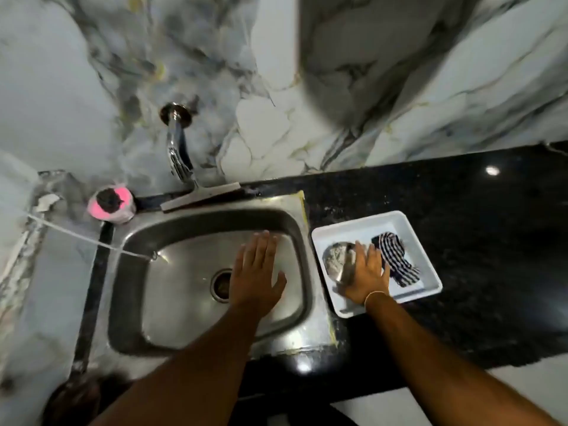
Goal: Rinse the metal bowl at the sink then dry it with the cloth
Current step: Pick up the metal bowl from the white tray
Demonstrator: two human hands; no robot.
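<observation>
A small metal bowl lies in a white square tray on the black counter, right of the sink. Beside it in the tray is a black-and-white striped cloth. My right hand rests over the bowl's right side, fingers spread across it; whether it grips the bowl is unclear. My left hand hovers flat and open over the steel sink, near the drain, holding nothing. The chrome tap juts from the wall above the sink; no water is seen running.
A pink container with a dark scrubber sits at the sink's back left corner. A white cord stretches from the left wall to the sink rim. Black counter extends right of the tray. Marble wall behind.
</observation>
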